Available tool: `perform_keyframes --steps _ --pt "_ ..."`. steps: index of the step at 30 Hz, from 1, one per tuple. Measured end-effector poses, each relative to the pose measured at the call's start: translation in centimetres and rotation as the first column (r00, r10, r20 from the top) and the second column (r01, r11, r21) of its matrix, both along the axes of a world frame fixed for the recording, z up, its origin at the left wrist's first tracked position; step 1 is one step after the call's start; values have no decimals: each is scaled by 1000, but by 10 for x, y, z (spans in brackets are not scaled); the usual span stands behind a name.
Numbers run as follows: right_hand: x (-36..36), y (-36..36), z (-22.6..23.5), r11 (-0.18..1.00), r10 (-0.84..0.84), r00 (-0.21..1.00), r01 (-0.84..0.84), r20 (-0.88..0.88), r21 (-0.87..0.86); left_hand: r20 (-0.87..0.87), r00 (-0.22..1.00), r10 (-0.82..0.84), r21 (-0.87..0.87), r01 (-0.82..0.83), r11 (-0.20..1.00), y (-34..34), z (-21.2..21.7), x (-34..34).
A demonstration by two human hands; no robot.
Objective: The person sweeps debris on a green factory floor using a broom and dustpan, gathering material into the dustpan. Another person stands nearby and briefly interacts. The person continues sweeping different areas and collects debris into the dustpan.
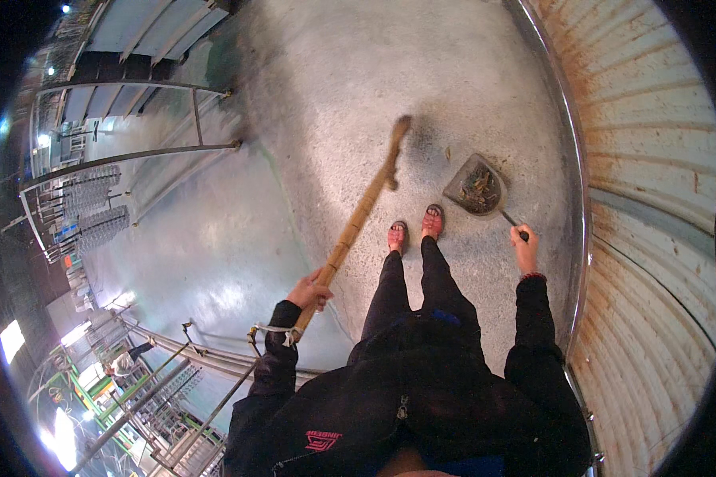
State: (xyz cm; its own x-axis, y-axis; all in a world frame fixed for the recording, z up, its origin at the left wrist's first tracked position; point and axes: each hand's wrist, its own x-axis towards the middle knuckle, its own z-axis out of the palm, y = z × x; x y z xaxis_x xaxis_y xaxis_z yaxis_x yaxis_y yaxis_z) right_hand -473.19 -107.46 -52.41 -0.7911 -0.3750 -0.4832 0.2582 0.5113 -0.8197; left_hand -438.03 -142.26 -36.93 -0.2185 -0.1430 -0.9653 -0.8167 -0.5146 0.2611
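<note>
My left hand (pixel 310 292) is closed round the upper part of a long broom (pixel 356 226) with a bamboo-like handle. The broom slants up and to the right, its narrow brown head by the floor beyond my feet. With my right hand (pixel 525 248) I grip the dark handle of a dustpan (pixel 459 189). The pan lies low over the floor, right of my feet; whether it touches cannot be made out. Inside it is a heap of brown debris (pixel 479 191), perhaps dry leaves. A small scrap (pixel 447 153) lies on the floor just beyond the pan.
A ribbed, rust-stained metal wall (pixel 652 143) runs along the right, with a shiny rail (pixel 574 151) at its base. Metal frames (pixel 127 159) and racks stand at the left. Concrete floor (pixel 350 71) stretches ahead, greenish on the left. Another person (pixel 126 362) is far off at lower left.
</note>
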Motion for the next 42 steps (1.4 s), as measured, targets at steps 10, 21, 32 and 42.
perform_keyframes --steps 10,21,32,42 --pt "-21 50 3 997 75 997 -73 -31 39 155 971 -181 -353 225 908 20 -141 -57" --pt "-21 75 -14 999 29 994 -26 -109 29 -108 958 -266 311 286 906 76 -3 -65" --pt "-16 23 20 956 -160 986 168 54 -239 14 850 527 103 -526 844 66 75 91" --pt "-73 -110 43 905 -262 952 300 160 -301 4 -212 977 336 -920 -201 59 -78 187"
